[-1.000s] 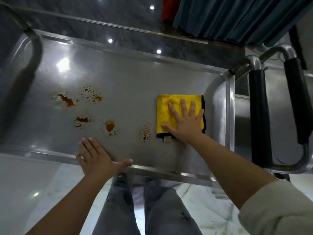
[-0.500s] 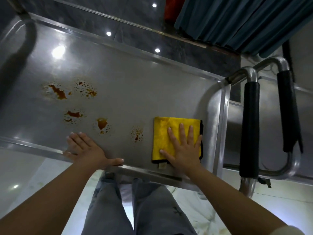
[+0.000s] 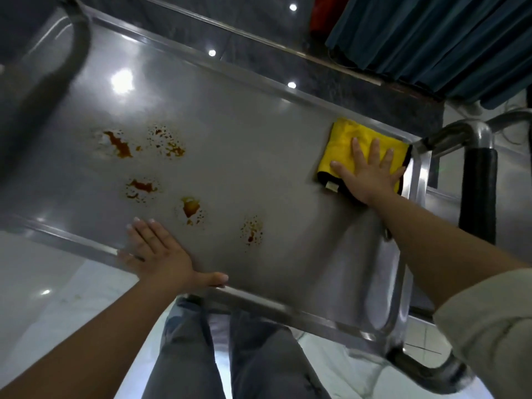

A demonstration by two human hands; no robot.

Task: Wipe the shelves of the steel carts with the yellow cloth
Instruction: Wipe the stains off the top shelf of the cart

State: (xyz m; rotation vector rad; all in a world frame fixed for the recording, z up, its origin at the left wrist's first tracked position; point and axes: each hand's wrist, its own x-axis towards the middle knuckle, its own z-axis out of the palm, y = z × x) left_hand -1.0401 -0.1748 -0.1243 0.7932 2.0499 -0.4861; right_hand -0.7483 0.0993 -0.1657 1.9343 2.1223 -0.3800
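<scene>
We see the right hand (image 3: 367,175) flat w/ fingers spread, pressing the yellow cloth (image 3: 344,145) into the steel cart shelf (image 3: 259,139) corner at 2 o'clock. Left hand (image 3: 161,254), fingers straight, rests on the near rim at 7 o'clock. Brown stains (image 3: 190,207) lie btwn them.

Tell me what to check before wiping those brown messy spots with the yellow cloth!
1. Right hand flat on the yellow cloth: ok.
2. Cloth lying on the shelf, in its far right corner: ok.
3. Left hand steadying the shelf's near edge: ok.
4. Brown stains wiped away: not ok, five patches remain.
5. Path from cloth to stains free of things: ok.
6. Cloth damp enough: cannot tell.
</scene>
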